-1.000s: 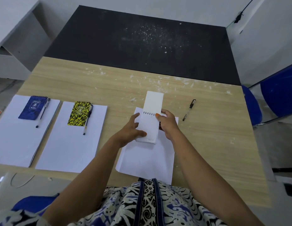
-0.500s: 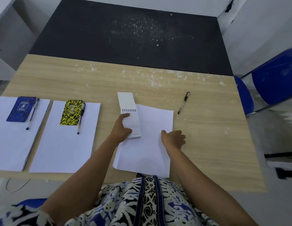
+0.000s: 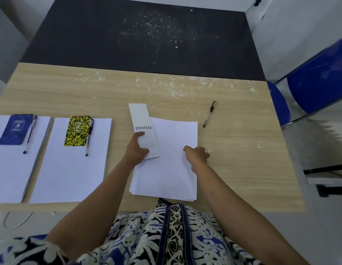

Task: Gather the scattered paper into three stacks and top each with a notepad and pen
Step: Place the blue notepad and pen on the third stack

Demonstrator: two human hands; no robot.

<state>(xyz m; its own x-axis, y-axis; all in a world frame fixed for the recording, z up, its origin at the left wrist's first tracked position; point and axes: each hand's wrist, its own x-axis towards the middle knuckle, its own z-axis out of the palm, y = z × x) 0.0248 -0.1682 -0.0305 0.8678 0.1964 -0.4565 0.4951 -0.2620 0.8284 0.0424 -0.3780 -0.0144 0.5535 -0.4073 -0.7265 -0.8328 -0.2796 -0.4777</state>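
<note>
On wooden table (image 3: 242, 169): left hand (image 3: 136, 150) gripping notepad (image 3: 145, 131), right hand (image 3: 196, 155) loosely curled.

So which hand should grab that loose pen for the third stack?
Probably the right hand: it holds nothing and is nearer the loose pen; the left hand grips the white notepad.
</note>
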